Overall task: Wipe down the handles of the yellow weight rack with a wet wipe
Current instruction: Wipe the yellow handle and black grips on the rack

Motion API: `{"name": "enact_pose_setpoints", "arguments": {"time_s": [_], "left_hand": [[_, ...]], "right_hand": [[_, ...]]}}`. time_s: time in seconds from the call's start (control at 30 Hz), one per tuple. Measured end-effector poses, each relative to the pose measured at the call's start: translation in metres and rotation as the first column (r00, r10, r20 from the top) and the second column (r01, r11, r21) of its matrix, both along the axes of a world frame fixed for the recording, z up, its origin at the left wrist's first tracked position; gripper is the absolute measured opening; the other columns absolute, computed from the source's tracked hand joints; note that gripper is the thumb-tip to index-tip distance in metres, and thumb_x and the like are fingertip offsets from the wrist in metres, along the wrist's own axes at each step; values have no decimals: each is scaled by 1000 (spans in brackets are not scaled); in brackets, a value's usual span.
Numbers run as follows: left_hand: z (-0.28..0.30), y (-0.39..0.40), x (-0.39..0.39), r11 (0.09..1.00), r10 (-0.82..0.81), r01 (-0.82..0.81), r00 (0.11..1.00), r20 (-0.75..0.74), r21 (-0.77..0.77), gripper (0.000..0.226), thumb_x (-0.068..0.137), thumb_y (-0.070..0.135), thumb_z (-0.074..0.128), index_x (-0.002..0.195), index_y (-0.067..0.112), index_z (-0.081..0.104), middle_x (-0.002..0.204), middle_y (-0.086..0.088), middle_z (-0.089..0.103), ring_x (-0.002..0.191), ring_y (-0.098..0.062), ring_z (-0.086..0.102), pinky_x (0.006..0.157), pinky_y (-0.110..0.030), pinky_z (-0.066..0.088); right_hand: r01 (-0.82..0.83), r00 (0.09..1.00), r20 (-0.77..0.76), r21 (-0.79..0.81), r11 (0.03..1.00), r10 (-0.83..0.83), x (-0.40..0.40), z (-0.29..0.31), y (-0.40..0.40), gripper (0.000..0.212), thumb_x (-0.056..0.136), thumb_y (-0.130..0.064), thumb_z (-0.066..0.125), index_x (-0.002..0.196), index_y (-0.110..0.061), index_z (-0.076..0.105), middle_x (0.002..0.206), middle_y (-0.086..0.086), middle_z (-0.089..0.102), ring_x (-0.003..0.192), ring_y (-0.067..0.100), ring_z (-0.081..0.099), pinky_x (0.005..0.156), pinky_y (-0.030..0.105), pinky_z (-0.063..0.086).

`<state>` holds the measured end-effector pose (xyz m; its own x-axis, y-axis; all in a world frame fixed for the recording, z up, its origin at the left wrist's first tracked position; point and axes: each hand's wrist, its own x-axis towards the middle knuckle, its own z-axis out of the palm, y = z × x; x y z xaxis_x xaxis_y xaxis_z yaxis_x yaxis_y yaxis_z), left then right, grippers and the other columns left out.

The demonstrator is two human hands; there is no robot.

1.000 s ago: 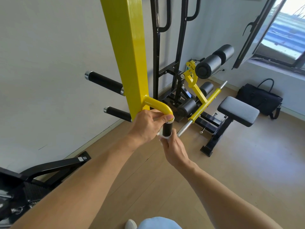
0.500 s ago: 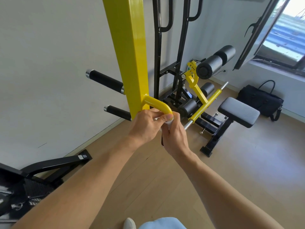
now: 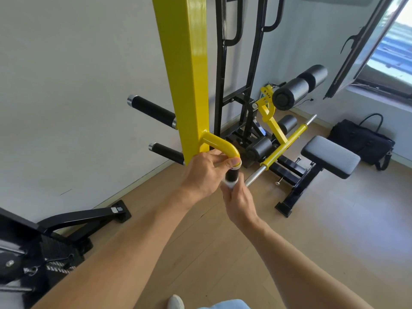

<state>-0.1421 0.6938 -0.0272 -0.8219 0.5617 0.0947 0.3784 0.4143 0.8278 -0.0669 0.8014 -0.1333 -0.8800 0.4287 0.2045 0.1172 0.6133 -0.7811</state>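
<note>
A yellow upright post (image 3: 185, 70) of the weight rack carries a curved yellow handle (image 3: 219, 144) that bends down into a black grip (image 3: 231, 175). My left hand (image 3: 205, 172) holds the top of that grip, just under the yellow bend, thumb on a white ring. My right hand (image 3: 238, 198) is wrapped around the lower end of the grip with a white wet wipe (image 3: 229, 185) showing between the fingers. Most of the wipe is hidden inside the fist.
Two black pegs (image 3: 153, 111) (image 3: 168, 152) stick out left of the post. Behind stand a black frame (image 3: 245, 85), foam rollers (image 3: 298, 90), a yellow bar (image 3: 283, 147) and a padded seat (image 3: 330, 157). A black bag (image 3: 361, 141) lies by the wall. Another machine's black base (image 3: 66, 221) sits at left.
My right hand slid up the black grip to meet the left hand, then back down to its lower end. The left hand stayed at the top.
</note>
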Motion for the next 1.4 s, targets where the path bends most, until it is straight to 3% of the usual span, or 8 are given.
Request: {"name": "enact_pose_setpoints", "arguments": {"time_s": [0.1,0.3,0.63,0.8,0.9,1.03,1.23,1.4], "left_hand": [[2,-1,1,1000,-1,1,1000,-11,-23,40,91,54,61,110,23,77,104,9,78,93,-4,64,82,-16,48],[1,-2,4,999,36,-36,999,-19,-4,39,91,54,59,114,26,75,105,8,77,89,-1,65,83,-18,48],[-19,-28,35,994,-14,0,991,135,109,55,90,58,55,139,33,57,149,20,47,138,-4,45,111,-25,38],[-44,-94,40,826,468,-501,865,179,258,26,95,40,62,89,19,75,86,7,74,78,-11,66,77,-30,51],[-40,-120,7,716,627,-687,710,322,121,19,95,31,58,101,19,71,100,4,70,90,-11,60,82,-29,44],[-36,-134,-44,732,572,-672,696,434,112,35,96,23,51,130,22,60,128,-1,63,117,-21,60,99,-37,50],[-41,-148,-103,820,509,-571,752,419,29,16,91,37,51,92,29,65,106,-2,71,99,-20,68,95,-47,54],[-44,-150,-135,896,382,-441,826,414,54,40,92,48,50,118,21,67,101,6,70,95,-12,70,91,-47,58]], "right_hand": [[-8,979,202,17,1000,4,6,-16,1,25,99,-38,53,107,-21,37,81,1,59,74,27,60,64,46,54],[-8,985,-171,-54,999,-1,-8,18,4,28,99,-31,56,118,-19,41,89,-2,62,74,16,60,59,26,46],[-194,562,787,-176,965,256,23,-14,2,24,92,-32,64,78,-16,54,90,5,59,79,19,54,73,31,49],[-108,980,141,-203,973,138,16,54,-55,22,89,-24,73,70,-18,64,61,-5,55,55,14,46,47,23,34],[-227,938,-252,74,971,239,-5,94,-90,12,83,-6,76,84,-18,77,82,-5,71,71,5,56,61,11,41],[-235,950,-198,53,971,241,-56,102,-125,10,86,-11,74,82,-20,75,79,-6,71,67,2,54,61,8,35],[-46,998,-56,-318,947,30,-131,117,-162,13,98,-17,61,104,-18,73,95,-4,68,76,4,59,61,6,42],[-28,1000,1,372,928,29,-171,86,-136,35,92,-3,66,122,-19,71,127,3,65,121,21,56,109,31,43]]}}
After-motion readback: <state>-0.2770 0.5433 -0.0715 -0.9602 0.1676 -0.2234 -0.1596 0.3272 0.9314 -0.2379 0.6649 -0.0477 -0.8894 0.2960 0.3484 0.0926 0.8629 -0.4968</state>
